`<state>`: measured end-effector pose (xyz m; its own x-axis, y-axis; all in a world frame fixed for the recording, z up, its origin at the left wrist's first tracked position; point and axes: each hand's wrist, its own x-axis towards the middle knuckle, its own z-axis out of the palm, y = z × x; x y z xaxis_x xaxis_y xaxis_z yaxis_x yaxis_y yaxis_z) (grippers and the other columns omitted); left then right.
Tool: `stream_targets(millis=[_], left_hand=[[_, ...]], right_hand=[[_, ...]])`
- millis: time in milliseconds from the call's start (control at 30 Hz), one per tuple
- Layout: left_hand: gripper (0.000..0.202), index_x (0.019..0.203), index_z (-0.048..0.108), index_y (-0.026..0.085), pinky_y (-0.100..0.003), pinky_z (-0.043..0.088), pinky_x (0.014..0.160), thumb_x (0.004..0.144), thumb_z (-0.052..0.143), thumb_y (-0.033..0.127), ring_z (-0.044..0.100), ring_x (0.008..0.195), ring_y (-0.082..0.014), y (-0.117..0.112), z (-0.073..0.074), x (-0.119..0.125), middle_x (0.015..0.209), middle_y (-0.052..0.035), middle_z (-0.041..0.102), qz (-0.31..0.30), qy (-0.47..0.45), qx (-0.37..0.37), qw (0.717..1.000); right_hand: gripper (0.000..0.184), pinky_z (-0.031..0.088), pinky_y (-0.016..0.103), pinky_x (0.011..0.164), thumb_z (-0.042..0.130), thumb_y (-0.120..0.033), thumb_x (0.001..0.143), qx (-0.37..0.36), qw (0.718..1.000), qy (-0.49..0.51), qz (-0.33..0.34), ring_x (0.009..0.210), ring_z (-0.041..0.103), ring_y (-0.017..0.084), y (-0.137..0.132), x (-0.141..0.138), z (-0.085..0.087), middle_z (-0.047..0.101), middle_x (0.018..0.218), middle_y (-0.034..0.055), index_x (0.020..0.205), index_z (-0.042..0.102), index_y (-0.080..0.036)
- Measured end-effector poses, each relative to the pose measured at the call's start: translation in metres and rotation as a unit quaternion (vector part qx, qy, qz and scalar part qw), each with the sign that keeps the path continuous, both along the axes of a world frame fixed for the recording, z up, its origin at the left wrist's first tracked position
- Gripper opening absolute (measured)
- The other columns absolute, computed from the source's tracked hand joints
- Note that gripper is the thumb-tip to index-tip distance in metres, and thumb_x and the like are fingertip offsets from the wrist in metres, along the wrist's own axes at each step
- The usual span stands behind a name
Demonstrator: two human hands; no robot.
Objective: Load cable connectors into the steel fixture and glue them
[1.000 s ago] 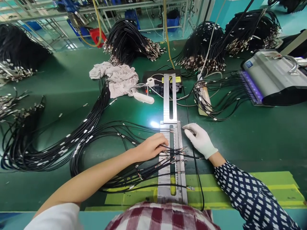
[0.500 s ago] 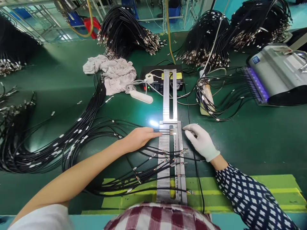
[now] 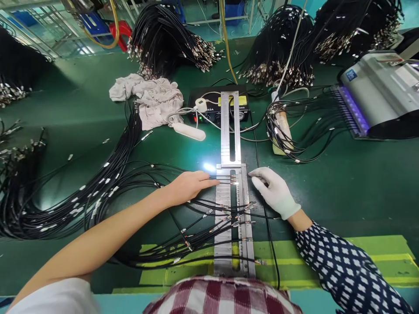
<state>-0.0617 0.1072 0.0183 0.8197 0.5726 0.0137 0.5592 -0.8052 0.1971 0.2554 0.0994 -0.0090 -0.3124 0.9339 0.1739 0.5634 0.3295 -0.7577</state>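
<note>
A long slotted metal jig (image 3: 242,244) lies on the green bench in front of me. Several thin black cables with metal tips (image 3: 225,218) cross it from the left. My bare left hand (image 3: 188,185) lies near the jig's far end, its fingers stretched out flat on two cables (image 3: 225,179) seated in the jig's grooves. My right hand (image 3: 273,192), in a white glove, rests on the bench by the jig's right edge with its fingers curled and the forefinger pointing at those cable tips. I cannot see anything in it.
A second jig bar (image 3: 231,131) extends toward a black control box (image 3: 204,111). A crumpled cloth (image 3: 153,98), a white pen-like tool (image 3: 188,131), heaps of black cables (image 3: 170,43) and a grey machine with a violet light (image 3: 376,96) stand further back.
My left hand has moved from the middle of the jig up to its far end and flattened onto the cables there. The right hand has stayed put.
</note>
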Motion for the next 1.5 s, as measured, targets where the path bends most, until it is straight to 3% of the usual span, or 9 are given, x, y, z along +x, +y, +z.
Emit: stream_targets(millis=[200,467,667,800,1000,1167,1233,1333,1500], left_hand=[[0.041,0.127,0.061,0.019,-0.023,0.042,0.066,0.101,0.030,0.013,0.056,0.075,-0.0144,-0.005,-0.010,0.001,0.085,-0.0035,0.061,0.020,-0.041,-0.009,0.999],[0.045,0.126,0.062,0.021,-0.027,0.041,0.065,0.098,0.029,0.011,0.054,0.077,-0.0170,-0.004,0.000,0.008,0.088,-0.0057,0.061,0.022,-0.002,0.026,0.999],[0.044,0.125,0.065,0.026,-0.032,0.041,0.080,0.101,0.030,0.015,0.052,0.090,-0.0188,-0.015,-0.019,0.005,0.099,-0.0076,0.060,0.064,-0.075,0.026,0.995],[0.046,0.131,0.062,0.031,-0.035,0.033,0.079,0.101,0.031,0.013,0.045,0.083,-0.0201,-0.030,-0.026,0.004,0.089,-0.0058,0.053,0.117,-0.066,0.070,0.988],[0.038,0.138,0.052,0.024,-0.035,0.031,0.083,0.104,0.035,0.022,0.049,0.088,-0.0194,-0.038,-0.018,0.006,0.095,-0.0051,0.059,0.121,-0.056,-0.046,0.990],[0.019,0.116,0.055,0.019,-0.034,0.036,0.089,0.103,0.043,0.026,0.054,0.094,-0.0183,-0.048,-0.005,0.004,0.097,-0.0044,0.062,0.103,-0.105,-0.184,0.972],[0.016,0.109,0.056,0.020,-0.032,0.038,0.088,0.103,0.043,0.024,0.054,0.095,-0.0175,-0.050,-0.004,0.004,0.097,-0.0037,0.063,0.090,-0.116,-0.202,0.968],[0.020,0.111,0.058,0.019,-0.030,0.042,0.088,0.104,0.040,0.022,0.056,0.095,-0.0166,-0.048,-0.009,0.007,0.099,-0.0049,0.063,0.083,-0.154,-0.154,0.972],[0.036,0.117,0.063,0.019,-0.030,0.044,0.079,0.105,0.029,0.021,0.054,0.085,-0.0174,-0.033,-0.022,0.026,0.094,-0.0072,0.060,0.059,-0.117,0.045,0.990]], right_hand=[[0.025,0.050,0.046,0.104,0.044,-0.027,0.098,0.046,0.997,-0.021,0.051,0.119,0.060,0.025,-0.001,-0.003,0.002,0.065,0.124,0.0078,0.108,0.068,-0.026],[0.025,0.053,0.047,0.100,0.047,-0.028,0.097,0.041,0.997,-0.036,0.051,0.114,0.062,0.026,-0.001,-0.004,0.003,0.066,0.122,0.0079,0.107,0.070,-0.026],[0.023,0.054,0.046,0.098,0.049,-0.029,0.096,0.044,0.998,-0.032,0.044,0.110,0.064,0.026,0.000,-0.005,0.004,0.069,0.116,0.0061,0.104,0.070,-0.028],[0.021,0.054,0.045,0.096,0.050,-0.028,0.096,0.045,0.997,-0.029,0.048,0.108,0.065,0.025,0.001,-0.005,0.003,0.070,0.113,0.0060,0.103,0.070,-0.027],[0.020,0.053,0.045,0.096,0.051,-0.026,0.094,0.052,0.997,-0.034,0.041,0.106,0.065,0.025,0.002,-0.006,0.000,0.070,0.110,0.0061,0.102,0.069,-0.026],[0.020,0.052,0.045,0.097,0.051,-0.026,0.095,0.050,0.997,-0.034,0.040,0.106,0.065,0.025,0.000,-0.005,0.000,0.070,0.110,0.0064,0.103,0.069,-0.025],[0.020,0.052,0.045,0.097,0.050,-0.026,0.095,0.047,0.998,-0.030,0.039,0.107,0.065,0.026,0.000,-0.004,-0.001,0.070,0.110,0.0063,0.102,0.069,-0.025],[0.020,0.052,0.045,0.097,0.051,-0.026,0.095,0.043,0.998,-0.025,0.042,0.107,0.064,0.025,0.000,-0.004,-0.001,0.070,0.109,0.0062,0.102,0.069,-0.025],[0.019,0.053,0.044,0.096,0.051,-0.025,0.095,0.038,0.998,-0.030,0.042,0.106,0.065,0.025,0.001,-0.004,0.000,0.070,0.109,0.0067,0.102,0.068,-0.024]])
